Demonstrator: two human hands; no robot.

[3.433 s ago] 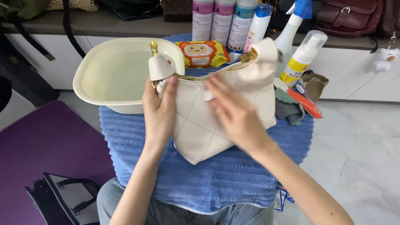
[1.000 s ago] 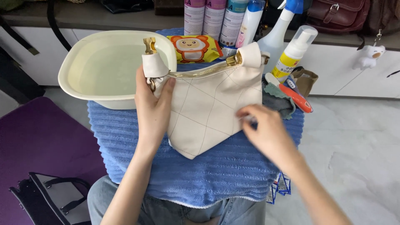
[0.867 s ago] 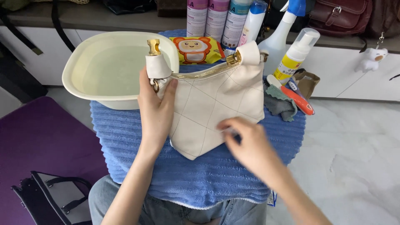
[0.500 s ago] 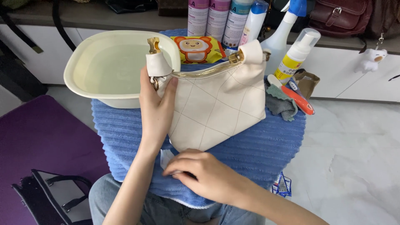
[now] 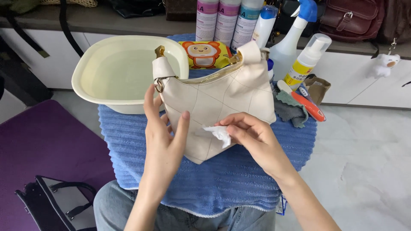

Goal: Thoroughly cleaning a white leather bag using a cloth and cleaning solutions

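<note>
The left hand grips the left side of a cream quilted handbag, thumb across its front. The right hand pinches a small white wipe against the bag's lower front. Beneath both hands lies a blue towel; beyond the left hand sits a cream basin.

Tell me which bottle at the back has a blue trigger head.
The white spray bottle, right of the three tall cans. The smaller yellow-labelled bottle beside it has a clear pump cap instead.

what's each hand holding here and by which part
The left hand steadies the cream handbag by its left side. The right hand pinches a small white wipe at its edge, against the bag's front.
</note>
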